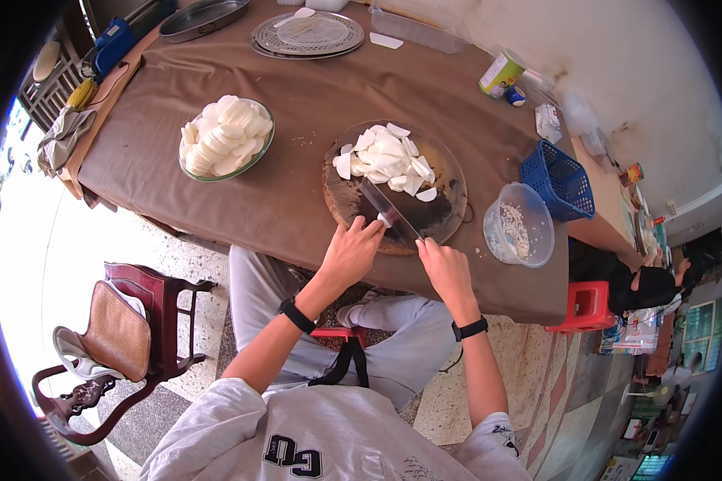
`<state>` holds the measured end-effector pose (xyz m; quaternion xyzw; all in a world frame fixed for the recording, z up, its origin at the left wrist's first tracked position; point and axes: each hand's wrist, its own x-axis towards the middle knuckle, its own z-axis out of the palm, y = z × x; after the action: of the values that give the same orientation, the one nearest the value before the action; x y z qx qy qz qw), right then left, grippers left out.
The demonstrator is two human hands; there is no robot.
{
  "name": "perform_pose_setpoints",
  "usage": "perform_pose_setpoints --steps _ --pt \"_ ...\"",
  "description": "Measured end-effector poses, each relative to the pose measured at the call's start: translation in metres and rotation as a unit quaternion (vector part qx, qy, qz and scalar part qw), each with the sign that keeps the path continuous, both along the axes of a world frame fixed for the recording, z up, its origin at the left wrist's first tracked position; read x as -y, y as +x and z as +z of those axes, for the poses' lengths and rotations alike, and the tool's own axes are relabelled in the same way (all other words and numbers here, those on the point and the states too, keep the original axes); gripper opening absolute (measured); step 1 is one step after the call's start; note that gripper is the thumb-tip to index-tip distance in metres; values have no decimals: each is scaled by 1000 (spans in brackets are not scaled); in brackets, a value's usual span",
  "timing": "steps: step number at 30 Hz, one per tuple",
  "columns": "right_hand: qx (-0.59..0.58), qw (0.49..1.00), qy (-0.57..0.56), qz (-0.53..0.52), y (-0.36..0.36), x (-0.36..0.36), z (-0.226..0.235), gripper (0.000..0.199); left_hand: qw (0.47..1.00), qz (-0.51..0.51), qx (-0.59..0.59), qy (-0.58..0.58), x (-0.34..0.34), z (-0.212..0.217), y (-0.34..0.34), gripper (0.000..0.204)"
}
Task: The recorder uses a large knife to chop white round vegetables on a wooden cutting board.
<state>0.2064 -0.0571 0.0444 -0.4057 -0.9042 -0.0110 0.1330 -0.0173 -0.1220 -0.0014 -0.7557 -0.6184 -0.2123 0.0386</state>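
My right hand (448, 271) is closed around the handle of a broad-bladed kitchen knife (393, 210), whose blade points up and left over the round wooden chopping board (451, 170). Close to the blade, my left hand (351, 250) is closed, its fingertips holding a small white piece (385, 220) against the board's near side. A loose heap of thin white cut slices (387, 156) covers the far half of the board. To the left stands a green-rimmed glass bowl (241, 171) piled high with larger white slices (226, 132). What food they are I cannot tell.
Right of the board is a clear plastic tub (499, 250) holding pale bits, with a blue basket (555, 178) behind it. Round metal trays (306, 36) and a green can (501, 74) stand farther back. A wooden chair (128, 329) is left; a person (648, 284) sits far right.
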Motion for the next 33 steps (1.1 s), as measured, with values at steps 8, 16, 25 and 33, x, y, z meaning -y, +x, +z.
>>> perform_pose_setpoints --steps 8,16,25,33 --pt "12 1000 -17 -1 0 -2 4 41 1000 -2 -11 3 -2 3 2 39" --pt "30 999 -23 13 -3 -7 10 39 999 2 -43 -8 -4 2 3 38" --pt "19 999 -37 14 -1 -11 2 38 999 2 -36 16 0 3 4 40" --pt "-39 996 -74 11 10 -6 -8 37 999 12 -51 15 2 -1 7 44"
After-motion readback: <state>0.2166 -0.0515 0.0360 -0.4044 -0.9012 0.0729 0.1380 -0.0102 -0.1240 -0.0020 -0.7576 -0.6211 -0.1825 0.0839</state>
